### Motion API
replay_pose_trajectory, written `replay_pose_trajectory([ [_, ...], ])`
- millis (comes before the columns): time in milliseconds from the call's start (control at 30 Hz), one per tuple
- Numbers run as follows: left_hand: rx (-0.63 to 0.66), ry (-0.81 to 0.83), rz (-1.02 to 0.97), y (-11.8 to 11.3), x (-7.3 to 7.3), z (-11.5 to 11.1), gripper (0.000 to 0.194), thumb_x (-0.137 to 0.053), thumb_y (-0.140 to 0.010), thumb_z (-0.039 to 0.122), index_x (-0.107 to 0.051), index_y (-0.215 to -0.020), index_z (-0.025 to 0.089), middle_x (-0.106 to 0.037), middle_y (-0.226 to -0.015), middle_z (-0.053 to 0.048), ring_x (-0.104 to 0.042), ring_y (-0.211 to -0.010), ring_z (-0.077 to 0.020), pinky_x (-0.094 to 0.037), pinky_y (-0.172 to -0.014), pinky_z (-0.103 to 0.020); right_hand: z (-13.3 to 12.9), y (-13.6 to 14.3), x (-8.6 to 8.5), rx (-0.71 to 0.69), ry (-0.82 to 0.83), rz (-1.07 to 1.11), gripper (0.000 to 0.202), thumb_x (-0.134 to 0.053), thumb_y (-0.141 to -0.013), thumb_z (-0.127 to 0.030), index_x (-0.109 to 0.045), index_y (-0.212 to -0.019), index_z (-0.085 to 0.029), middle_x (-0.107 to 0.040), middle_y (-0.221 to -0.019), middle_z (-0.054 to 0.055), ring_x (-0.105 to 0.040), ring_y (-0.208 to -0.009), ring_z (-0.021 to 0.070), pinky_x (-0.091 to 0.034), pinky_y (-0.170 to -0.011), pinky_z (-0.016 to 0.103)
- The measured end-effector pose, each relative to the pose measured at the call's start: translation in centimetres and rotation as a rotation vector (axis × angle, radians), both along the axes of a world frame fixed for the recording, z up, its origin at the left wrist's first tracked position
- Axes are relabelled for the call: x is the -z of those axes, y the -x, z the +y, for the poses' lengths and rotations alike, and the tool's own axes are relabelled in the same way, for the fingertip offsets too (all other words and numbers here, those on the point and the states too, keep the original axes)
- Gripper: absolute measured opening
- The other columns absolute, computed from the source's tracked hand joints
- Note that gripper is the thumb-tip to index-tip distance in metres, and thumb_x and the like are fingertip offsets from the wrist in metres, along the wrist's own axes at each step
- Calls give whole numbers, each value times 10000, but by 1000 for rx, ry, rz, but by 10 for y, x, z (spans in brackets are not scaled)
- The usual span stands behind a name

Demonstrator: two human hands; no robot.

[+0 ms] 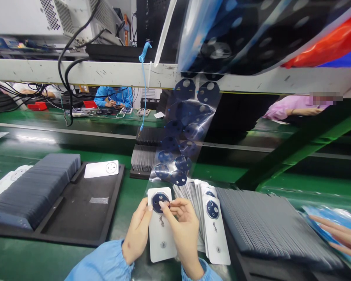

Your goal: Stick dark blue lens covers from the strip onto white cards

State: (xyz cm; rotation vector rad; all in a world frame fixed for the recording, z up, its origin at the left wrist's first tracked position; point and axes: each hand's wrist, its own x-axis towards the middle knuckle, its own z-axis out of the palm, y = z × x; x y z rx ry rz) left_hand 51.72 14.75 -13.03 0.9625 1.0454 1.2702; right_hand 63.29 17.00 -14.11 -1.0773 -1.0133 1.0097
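Observation:
Between my hands is a white phone-shaped panel (pixel 163 249) with a round dark blue piece (pixel 157 203) near its top. My left hand (pixel 137 228) grips the panel's left edge. The thumb and fingers of my right hand (pixel 183 228) pinch at the right side of the blue piece, over the panel. Just right of them, a similar white panel (pixel 219 242) with a blue round piece leans on a row of white panels (pixel 190 191). A clear strip of blue round pieces (pixel 175 140) hangs down behind the held panel.
A black tray (pixel 117 199) on the left holds a dense row of grey panels (pixel 43 183) and one white panel (pixel 98 169). More grey panels (pixel 269 218) stand at right. Another person's hand (pixel 339 234) is at the far right. A metal shelf beam (pixel 105 74) crosses overhead.

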Motion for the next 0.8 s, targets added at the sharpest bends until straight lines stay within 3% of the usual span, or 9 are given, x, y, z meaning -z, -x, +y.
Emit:
replay_pose_trajectory([
  [567,-2,-11,6,0,-1,-1,367,-500,-945,443,-580,-1196,188,-637,-1194,-73,-590,-1062,-222,-488,-829,-272,0,0,1,11,-10,-32,313,-793,-734,-389,-559,-832,-206,-637,-787,22,-625,-677,171,-523,-590,248],
  [800,5,-13,88,-2,1,-2,378,-482,-949,461,-534,-1184,169,-688,-1049,-79,-642,-859,-192,-478,-682,-247,-1,3,2,3,-20,-36,305,-793,-747,-385,-567,-844,-205,-649,-805,34,-638,-710,185,-526,-608,258],
])
